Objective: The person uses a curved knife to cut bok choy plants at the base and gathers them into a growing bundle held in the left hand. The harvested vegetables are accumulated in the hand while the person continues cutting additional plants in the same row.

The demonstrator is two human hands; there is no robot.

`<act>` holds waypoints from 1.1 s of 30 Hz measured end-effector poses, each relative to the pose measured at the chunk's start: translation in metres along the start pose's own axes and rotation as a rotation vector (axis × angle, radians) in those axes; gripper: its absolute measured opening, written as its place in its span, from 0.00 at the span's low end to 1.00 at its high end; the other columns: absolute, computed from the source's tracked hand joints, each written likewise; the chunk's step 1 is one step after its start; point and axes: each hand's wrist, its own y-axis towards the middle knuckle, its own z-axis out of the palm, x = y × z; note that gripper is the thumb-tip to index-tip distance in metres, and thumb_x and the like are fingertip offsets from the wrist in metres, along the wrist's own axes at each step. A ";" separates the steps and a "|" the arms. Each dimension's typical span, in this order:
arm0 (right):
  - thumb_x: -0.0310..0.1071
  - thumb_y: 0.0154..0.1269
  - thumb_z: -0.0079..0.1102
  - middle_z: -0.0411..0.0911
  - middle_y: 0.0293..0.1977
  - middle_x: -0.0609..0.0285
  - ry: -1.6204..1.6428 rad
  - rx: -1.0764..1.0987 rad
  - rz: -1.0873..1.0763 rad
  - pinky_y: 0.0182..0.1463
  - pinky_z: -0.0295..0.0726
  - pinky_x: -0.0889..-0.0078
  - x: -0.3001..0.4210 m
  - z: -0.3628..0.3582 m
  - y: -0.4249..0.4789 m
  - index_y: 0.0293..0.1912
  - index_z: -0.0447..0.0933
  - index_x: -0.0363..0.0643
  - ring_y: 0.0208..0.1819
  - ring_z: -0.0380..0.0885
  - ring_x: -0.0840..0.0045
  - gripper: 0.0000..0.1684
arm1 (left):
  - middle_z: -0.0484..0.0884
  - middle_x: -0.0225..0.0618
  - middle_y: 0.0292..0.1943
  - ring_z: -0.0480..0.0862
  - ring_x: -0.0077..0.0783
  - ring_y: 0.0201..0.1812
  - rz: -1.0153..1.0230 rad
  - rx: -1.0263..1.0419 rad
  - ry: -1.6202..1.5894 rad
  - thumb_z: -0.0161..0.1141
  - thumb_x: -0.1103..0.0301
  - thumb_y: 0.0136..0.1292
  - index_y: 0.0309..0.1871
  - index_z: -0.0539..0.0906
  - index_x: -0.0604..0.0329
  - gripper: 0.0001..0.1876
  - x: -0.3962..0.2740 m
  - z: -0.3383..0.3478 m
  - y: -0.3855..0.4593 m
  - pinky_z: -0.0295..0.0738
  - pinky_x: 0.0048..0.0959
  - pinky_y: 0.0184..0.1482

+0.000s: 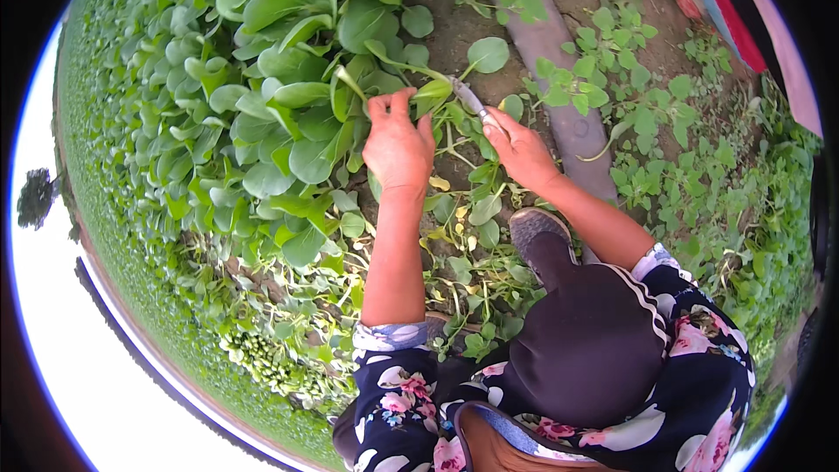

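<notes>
Round-leaved leafy green plants (288,88) with pale stalks grow densely before me and to the left. My left hand (400,144) is at their right edge, its fingers bent around a pale-ended stalk (352,83); the fingertips are partly hidden among leaves. In my right hand (522,149) is the handle of a small knife (468,97). Its blade points up and left, its tip at the base of a leafy green plant (434,89) lying just right of my left fingers.
A flat grey strip, perhaps a hose (573,105), crosses the soil at right, beside low weeds (645,124). My shoe (537,229) rests near cut leaves and yellowed bits. A pile of pale stalk bases (269,364) lies lower left. Colourful cloth (741,13) shows at upper right.
</notes>
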 end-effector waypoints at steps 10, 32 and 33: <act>0.49 0.79 0.53 0.79 0.56 0.58 -0.008 0.005 0.061 0.21 0.59 0.78 -0.040 0.018 0.006 0.72 0.68 0.42 0.26 0.65 0.85 0.31 | 0.77 0.49 0.55 0.88 0.39 0.43 -0.051 -0.117 -0.110 0.69 0.68 0.50 0.51 0.82 0.56 0.22 0.009 0.041 -0.009 0.81 0.34 0.42; 0.56 0.75 0.59 0.63 0.24 0.69 0.456 -0.074 0.172 0.22 0.57 0.79 0.023 -0.002 0.004 0.49 0.75 0.42 0.19 0.54 0.86 0.25 | 0.82 0.43 0.48 0.84 0.38 0.45 -0.051 -0.095 -0.323 0.68 0.62 0.51 0.45 0.86 0.55 0.17 -0.007 0.032 -0.009 0.76 0.36 0.38; 0.56 0.75 0.59 0.63 0.24 0.70 0.619 0.002 0.155 0.22 0.59 0.80 0.031 -0.002 0.006 0.46 0.73 0.44 0.18 0.56 0.86 0.23 | 0.82 0.43 0.48 0.85 0.38 0.43 -0.005 -0.141 -0.342 0.67 0.63 0.52 0.44 0.86 0.55 0.16 -0.018 0.020 -0.012 0.76 0.36 0.37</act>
